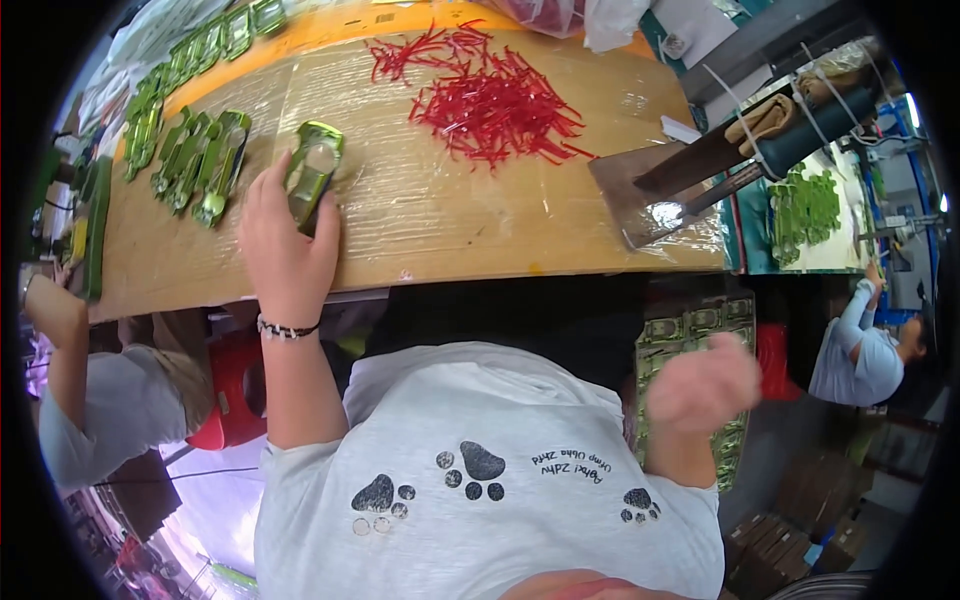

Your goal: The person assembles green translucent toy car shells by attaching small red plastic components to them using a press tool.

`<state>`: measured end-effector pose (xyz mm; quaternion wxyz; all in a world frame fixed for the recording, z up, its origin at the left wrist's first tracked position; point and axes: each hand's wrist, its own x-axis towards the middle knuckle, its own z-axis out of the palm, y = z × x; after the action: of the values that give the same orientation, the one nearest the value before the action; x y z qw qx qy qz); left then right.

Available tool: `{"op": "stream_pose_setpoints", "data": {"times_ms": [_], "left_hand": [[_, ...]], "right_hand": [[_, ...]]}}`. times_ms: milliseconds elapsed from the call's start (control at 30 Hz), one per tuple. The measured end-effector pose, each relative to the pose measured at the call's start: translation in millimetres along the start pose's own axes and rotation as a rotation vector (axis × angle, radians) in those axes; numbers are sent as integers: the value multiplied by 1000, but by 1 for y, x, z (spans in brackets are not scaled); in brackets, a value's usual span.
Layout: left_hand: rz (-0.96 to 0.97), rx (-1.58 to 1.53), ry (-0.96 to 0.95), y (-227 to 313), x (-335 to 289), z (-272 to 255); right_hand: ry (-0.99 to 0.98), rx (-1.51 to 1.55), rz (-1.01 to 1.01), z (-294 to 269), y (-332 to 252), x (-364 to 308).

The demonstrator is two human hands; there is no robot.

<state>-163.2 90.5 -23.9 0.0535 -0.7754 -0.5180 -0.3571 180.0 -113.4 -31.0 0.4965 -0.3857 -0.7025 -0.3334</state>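
Observation:
My left hand (285, 235) is on the table, its fingers and thumb closed round a shiny green moulded part (318, 150) with a clear round middle. Left of that hand lies a group of similar green parts (205, 160), overlapping in a row. My right hand (705, 385) is off the table at my right side, smeared by motion. It is over or beside a tray of green parts (685, 325) below the table's level. Whether its fingers hold anything cannot be made out.
On the cardboard-covered table (440, 235) lies a pile of thin red strips (495, 105). A metal plate (645, 190) with dark-handled tools strapped to a bar juts in at the right edge. More green parts (215, 45) line the far left. People sit at the left and far right.

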Motion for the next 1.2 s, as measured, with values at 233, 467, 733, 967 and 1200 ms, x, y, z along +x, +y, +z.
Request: {"op": "stream_pose_setpoints", "data": {"times_ms": [233, 467, 733, 967, 1200], "left_hand": [[44, -304, 207, 23, -31, -11], [201, -819, -242, 27, -60, -30], [-73, -1170, -609, 37, -84, -20], [-20, -1175, -825, 61, -74, -13], [-99, -1250, -905, 58, -83, -11]], "right_hand": [[-497, 48, 470, 97, -54, 35], [-620, 149, 826, 170, -25, 61], [-690, 115, 865, 175, -6, 52], [-635, 94, 834, 179, -4, 47], [-605, 154, 876, 172, -6, 46]]}}
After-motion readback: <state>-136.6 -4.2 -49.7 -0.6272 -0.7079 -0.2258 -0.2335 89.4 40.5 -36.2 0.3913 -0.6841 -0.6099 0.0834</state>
